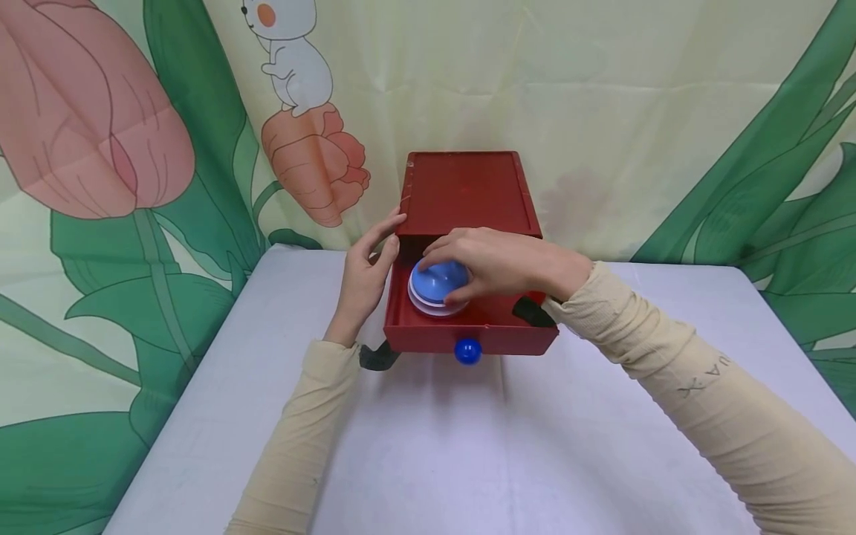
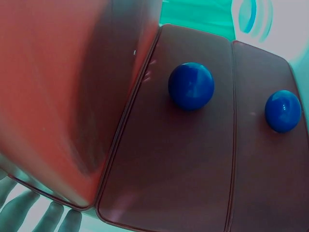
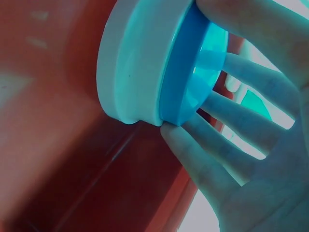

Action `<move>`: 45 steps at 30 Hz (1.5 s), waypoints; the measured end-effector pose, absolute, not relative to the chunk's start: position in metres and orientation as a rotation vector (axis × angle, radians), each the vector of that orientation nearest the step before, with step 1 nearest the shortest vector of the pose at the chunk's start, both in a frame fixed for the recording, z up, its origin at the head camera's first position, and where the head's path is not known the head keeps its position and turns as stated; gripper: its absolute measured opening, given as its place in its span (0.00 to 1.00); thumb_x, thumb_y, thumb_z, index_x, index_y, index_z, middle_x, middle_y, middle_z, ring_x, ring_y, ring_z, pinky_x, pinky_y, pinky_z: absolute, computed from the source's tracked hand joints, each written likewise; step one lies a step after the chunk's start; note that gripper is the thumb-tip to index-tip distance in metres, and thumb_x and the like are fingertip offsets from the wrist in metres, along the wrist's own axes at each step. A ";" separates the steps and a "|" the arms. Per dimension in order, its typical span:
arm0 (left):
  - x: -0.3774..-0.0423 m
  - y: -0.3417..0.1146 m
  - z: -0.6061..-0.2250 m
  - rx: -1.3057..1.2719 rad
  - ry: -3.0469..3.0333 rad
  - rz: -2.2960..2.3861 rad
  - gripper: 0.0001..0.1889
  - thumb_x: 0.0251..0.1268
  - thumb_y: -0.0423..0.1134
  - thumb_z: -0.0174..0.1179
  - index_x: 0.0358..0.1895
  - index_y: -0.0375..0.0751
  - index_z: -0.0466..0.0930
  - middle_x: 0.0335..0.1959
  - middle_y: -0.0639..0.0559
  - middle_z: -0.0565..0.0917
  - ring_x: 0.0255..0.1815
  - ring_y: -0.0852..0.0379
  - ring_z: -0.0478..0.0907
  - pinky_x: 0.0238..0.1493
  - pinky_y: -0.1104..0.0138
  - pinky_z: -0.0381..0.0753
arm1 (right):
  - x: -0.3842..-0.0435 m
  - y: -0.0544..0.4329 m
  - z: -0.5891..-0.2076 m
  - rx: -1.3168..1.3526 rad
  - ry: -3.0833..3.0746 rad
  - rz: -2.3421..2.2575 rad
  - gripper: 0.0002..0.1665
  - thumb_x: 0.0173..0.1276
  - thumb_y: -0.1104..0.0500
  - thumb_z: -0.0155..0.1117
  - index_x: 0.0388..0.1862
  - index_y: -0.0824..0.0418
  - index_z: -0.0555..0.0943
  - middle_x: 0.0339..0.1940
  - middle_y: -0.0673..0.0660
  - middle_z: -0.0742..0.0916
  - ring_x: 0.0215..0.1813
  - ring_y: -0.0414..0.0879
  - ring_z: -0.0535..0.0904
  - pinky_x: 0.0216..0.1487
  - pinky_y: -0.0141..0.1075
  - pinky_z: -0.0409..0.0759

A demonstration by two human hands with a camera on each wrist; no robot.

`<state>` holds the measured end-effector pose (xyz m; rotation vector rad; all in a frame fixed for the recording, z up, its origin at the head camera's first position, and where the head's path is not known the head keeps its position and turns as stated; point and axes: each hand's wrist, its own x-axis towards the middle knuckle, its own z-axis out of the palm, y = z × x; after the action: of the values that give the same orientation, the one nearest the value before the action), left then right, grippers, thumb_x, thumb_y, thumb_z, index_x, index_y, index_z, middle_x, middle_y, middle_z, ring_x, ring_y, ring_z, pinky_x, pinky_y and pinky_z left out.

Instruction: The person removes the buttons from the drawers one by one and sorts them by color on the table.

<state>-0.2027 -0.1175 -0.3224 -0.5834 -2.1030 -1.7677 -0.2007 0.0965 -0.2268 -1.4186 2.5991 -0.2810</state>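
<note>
A red drawer (image 1: 508,338) with a blue knob (image 1: 468,351) stands pulled out of a red drawer cabinet (image 1: 468,193). Inside it, toward the left, sits a round white container (image 3: 140,63) with a domed blue top (image 1: 440,281). My right hand (image 1: 495,260) grips that top from above, its thumb on one side of the rim and fingers spread round the other. My left hand (image 1: 364,286) rests along the cabinet's left side, fingers (image 2: 21,208) fairly straight and holding nothing. What the container holds is hidden.
Two more drawer fronts, each with a blue knob (image 2: 191,86), show shut below the open one in the left wrist view. A white cloth (image 1: 428,461) covers the table. A printed curtain (image 1: 602,111) hangs right behind the cabinet.
</note>
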 end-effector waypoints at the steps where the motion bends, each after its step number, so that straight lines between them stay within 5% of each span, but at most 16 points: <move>1: -0.200 -0.117 -0.318 -0.582 -2.105 -1.774 0.20 0.77 0.35 0.49 0.68 0.38 0.73 0.74 0.50 0.69 0.73 0.54 0.67 0.66 0.50 0.74 | -0.200 0.097 -0.226 -1.414 2.605 -0.281 0.32 0.60 0.50 0.75 0.63 0.55 0.80 0.65 0.55 0.80 0.68 0.51 0.72 0.65 0.45 0.76; 6: -0.186 -0.113 -0.302 -0.564 -2.132 -1.787 0.20 0.76 0.30 0.48 0.68 0.30 0.71 0.74 0.40 0.67 0.74 0.46 0.66 0.67 0.47 0.73 | -0.199 0.101 -0.222 -1.437 2.619 -0.311 0.32 0.60 0.49 0.75 0.63 0.54 0.80 0.65 0.54 0.80 0.68 0.51 0.72 0.64 0.45 0.77; 45: -0.185 -0.111 -0.303 -0.556 -2.113 -1.786 0.20 0.76 0.31 0.47 0.68 0.31 0.71 0.74 0.41 0.68 0.72 0.46 0.67 0.66 0.48 0.74 | -0.178 0.159 -0.210 -1.523 2.790 -0.580 0.30 0.56 0.57 0.78 0.59 0.57 0.83 0.62 0.60 0.81 0.65 0.57 0.74 0.53 0.51 0.84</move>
<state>-0.1852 -0.1113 -0.3029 -0.5555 -2.1134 -1.7863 -0.1782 0.1586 -0.2098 -1.5228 2.7898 -0.5795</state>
